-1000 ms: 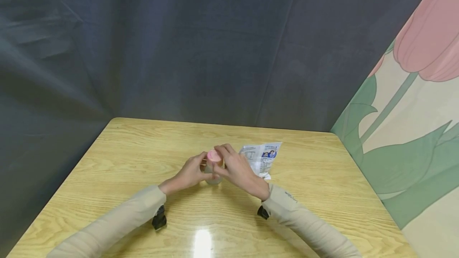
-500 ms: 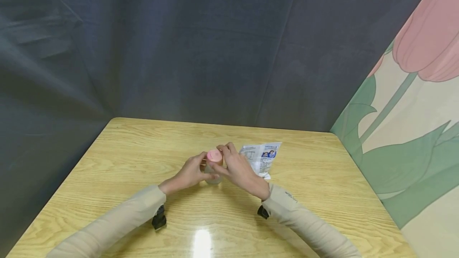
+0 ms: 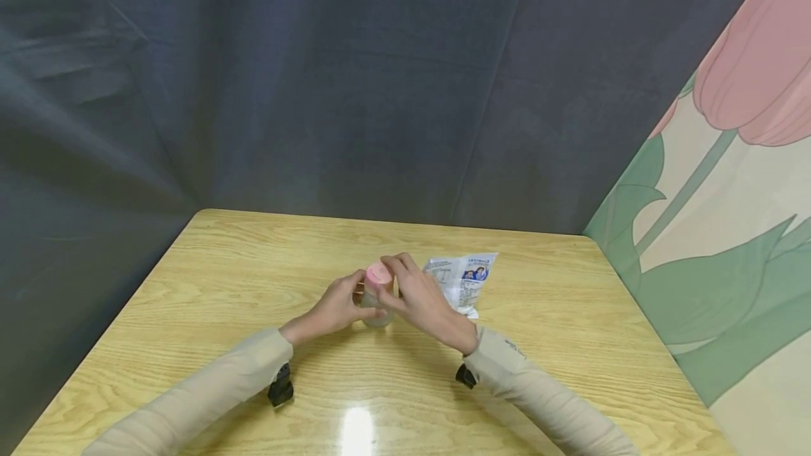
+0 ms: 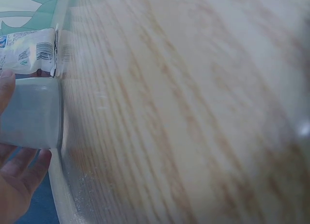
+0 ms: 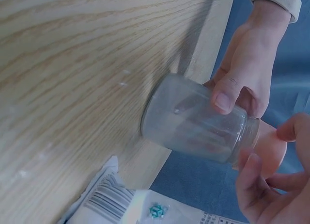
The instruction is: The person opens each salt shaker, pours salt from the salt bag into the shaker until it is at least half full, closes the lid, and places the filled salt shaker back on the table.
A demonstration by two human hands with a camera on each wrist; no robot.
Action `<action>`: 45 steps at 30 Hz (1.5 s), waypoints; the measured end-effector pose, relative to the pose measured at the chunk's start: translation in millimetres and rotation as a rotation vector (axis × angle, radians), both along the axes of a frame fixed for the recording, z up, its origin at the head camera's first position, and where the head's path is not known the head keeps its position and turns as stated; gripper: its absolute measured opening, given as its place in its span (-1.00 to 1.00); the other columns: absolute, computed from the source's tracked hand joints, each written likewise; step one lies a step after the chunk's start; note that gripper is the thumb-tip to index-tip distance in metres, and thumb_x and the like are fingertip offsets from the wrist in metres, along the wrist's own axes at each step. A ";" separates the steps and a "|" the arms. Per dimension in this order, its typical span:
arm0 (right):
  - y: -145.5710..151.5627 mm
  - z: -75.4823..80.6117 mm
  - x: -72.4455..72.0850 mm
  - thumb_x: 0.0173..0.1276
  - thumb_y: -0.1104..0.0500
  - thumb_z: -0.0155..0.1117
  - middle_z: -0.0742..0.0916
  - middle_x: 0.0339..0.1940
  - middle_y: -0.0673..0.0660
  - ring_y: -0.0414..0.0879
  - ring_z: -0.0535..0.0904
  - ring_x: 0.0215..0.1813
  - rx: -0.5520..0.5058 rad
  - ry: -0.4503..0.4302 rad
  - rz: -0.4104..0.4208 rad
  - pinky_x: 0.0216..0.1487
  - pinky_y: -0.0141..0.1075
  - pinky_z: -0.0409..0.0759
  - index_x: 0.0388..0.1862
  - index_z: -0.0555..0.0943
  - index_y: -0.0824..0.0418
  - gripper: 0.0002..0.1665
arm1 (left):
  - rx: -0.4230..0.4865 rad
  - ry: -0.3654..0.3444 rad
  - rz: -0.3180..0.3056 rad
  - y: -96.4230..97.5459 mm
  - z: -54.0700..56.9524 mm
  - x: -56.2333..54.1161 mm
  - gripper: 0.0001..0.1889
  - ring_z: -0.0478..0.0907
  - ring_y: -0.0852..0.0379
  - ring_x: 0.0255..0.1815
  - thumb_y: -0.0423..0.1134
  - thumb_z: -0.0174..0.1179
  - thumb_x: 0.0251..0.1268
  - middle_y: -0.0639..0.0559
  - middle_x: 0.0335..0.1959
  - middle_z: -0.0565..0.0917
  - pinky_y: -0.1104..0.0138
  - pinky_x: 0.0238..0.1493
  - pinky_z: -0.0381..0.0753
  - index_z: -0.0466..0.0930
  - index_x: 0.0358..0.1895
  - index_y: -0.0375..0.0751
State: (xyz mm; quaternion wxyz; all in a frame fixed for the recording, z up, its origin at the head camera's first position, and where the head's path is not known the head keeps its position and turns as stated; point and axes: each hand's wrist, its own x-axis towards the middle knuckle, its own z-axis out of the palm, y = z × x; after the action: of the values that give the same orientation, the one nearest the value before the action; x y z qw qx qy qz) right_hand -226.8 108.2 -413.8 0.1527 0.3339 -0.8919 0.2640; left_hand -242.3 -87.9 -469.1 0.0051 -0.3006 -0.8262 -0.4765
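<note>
A clear jar (image 5: 193, 120) with a pink lid (image 3: 379, 274) stands upright on the wooden table (image 3: 266, 245). My left hand (image 3: 337, 307) grips the jar's body from the left, thumb in front and fingers behind. From the right, my right hand (image 3: 419, 299) holds the lid between thumb and fingers. In the right wrist view the lid (image 5: 270, 149) sits at the jar's neck, with fingertips on its edge. The left wrist view shows the jar's lower part (image 4: 34, 112) between thumb and fingers.
A white printed packet (image 3: 465, 280) stands on the table just right of the right hand. Behind the table hangs a dark curtain (image 3: 355, 90). A wall with a painted tulip (image 3: 747, 83) borders the right side. Light glares off the table's front.
The right hand's fingers have shifted slightly around the lid, and the mark on the lid's top appears turned. The left hand and jar stay in place.
</note>
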 end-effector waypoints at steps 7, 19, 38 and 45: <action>1.3 0.4 -0.6 0.39 0.08 0.33 0.61 -0.01 0.24 -0.09 0.54 -0.49 -0.022 0.021 0.006 -0.59 -0.49 0.46 0.22 0.49 0.42 -0.44 | 0.019 -0.022 -0.007 -0.4 0.0 0.0 -0.41 0.63 -0.03 0.03 -0.22 0.48 0.13 -0.12 0.05 0.61 0.33 -0.04 0.69 0.43 0.20 -0.29; 9.0 4.2 4.7 0.39 0.09 0.31 0.58 -0.02 0.21 -0.33 0.33 -0.60 -0.033 0.050 -0.001 -0.69 -0.49 0.38 0.26 0.47 0.43 -0.40 | 0.025 -0.062 0.006 -0.7 -0.9 0.3 -0.40 0.61 -0.05 0.06 -0.24 0.46 0.16 -0.16 0.11 0.59 0.32 -0.01 0.68 0.42 0.23 -0.31; 20.0 7.1 16.7 0.29 0.00 0.36 0.59 -0.13 0.08 -0.23 0.47 -0.46 0.044 0.123 0.003 -0.54 -0.51 0.50 0.08 0.56 0.29 -0.50 | 0.021 -0.055 0.000 0.0 -1.3 -0.3 -0.40 0.60 -0.05 0.06 -0.24 0.46 0.16 -0.13 0.09 0.59 0.27 0.00 0.68 0.42 0.22 -0.32; 22.6 13.3 26.0 0.27 0.01 0.38 0.60 -0.15 0.09 -0.14 0.53 -0.49 0.017 0.070 0.016 -0.57 -0.53 0.47 0.04 0.55 0.28 -0.52 | 0.011 -0.073 0.013 0.2 -1.3 -0.1 -0.42 0.60 -0.02 0.04 -0.30 0.45 0.17 -0.09 0.09 0.58 0.32 -0.02 0.68 0.43 0.24 -0.29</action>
State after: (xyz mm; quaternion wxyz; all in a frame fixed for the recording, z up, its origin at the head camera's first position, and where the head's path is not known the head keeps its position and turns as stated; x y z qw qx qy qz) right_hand -200.9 130.7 -400.6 0.1788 0.3513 -0.8855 0.2459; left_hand -242.4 -87.7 -470.4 -0.0202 -0.2775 -0.8252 -0.4916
